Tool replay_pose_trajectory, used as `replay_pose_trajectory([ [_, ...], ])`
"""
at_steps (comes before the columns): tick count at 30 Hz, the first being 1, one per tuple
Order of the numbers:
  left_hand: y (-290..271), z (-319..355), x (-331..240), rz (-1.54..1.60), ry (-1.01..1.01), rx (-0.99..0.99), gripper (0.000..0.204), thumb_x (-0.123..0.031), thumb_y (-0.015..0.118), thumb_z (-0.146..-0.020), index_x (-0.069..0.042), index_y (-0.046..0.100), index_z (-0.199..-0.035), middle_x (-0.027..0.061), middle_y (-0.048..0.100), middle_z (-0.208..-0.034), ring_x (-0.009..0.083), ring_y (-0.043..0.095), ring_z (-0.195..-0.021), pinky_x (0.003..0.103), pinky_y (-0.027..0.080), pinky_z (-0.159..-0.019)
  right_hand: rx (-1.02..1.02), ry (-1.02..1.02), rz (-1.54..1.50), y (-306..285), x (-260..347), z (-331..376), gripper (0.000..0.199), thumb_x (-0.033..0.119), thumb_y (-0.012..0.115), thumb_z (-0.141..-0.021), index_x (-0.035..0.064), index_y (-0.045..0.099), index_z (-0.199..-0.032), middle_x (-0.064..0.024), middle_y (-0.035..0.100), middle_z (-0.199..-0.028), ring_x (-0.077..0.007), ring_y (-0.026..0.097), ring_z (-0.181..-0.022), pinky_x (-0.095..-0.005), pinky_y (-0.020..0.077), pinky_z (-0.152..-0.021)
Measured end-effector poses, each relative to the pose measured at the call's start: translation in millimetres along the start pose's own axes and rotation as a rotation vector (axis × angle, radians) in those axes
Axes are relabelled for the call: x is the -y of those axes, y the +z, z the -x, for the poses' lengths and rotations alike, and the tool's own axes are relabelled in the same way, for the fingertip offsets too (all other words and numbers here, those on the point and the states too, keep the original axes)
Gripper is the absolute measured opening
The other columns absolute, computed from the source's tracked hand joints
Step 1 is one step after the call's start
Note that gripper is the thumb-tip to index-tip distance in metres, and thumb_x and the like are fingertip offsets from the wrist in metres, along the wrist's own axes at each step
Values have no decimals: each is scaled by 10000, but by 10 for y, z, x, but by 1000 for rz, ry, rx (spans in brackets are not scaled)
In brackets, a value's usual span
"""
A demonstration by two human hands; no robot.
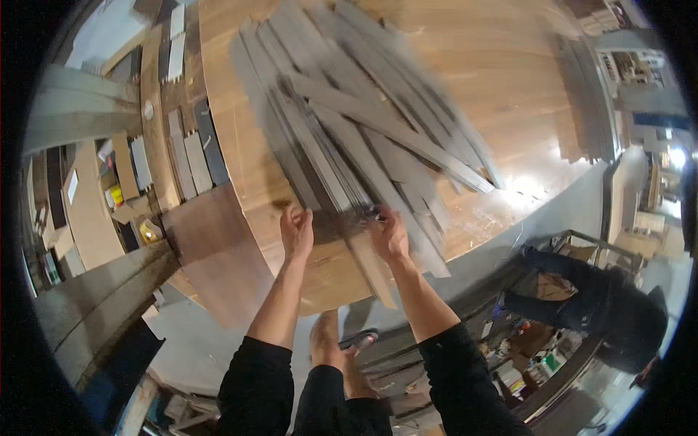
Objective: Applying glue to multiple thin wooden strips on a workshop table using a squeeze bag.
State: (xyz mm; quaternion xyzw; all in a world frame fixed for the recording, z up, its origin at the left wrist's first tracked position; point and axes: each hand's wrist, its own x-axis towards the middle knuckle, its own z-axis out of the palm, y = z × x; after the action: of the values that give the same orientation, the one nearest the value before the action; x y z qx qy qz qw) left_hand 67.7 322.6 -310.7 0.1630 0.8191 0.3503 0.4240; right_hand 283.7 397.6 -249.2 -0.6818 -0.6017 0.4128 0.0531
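Observation:
A loose pile of long, flat grey strips (327, 123) lies on the wooden tabletop, with several strips crossing the others at a slant. At the pile's near end, my left hand (297, 231) has its fingers curled in, left of the strip ends. My right hand (391, 235) is closed by the ends of the strips, its fingertips near a small dark bit. Motion smears the space between both hands, and what the fingers hold cannot be made out. A light brown strip (372, 270) runs toward me between my forearms, past the table's near edge.
Stacked grey strips (586, 102) lie along the table's right edge. A brown board (216, 247) adjoins the table at left, near shelving with panels (190, 156). At lower right, a person in dark clothes (582, 294) bends beside a cluttered rack (538, 363).

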Motion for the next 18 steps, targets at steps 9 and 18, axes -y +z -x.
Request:
replay_pose_trajectory([
  [9,22,-150,177,26,126,43,760,-382,725,-892,-2,395,-1463,154,500,-1167,284,506,-1049,415,428,-952,-227,-353,312,350,166,-478,770,288,737,-837,61,392,-1486,-217,459,-1454,-433,429,-1322,-518,366,-1097],
  [18,267,-40,-343,288,-151,-20,885,-488,727,-861,119,378,-1403,270,508,-1344,370,548,-1187,439,392,-1072,46,-61,182,423,584,-406,938,477,818,-738,7,416,-1443,-210,499,-1330,-414,471,-1194,-490,390,-1045],
])
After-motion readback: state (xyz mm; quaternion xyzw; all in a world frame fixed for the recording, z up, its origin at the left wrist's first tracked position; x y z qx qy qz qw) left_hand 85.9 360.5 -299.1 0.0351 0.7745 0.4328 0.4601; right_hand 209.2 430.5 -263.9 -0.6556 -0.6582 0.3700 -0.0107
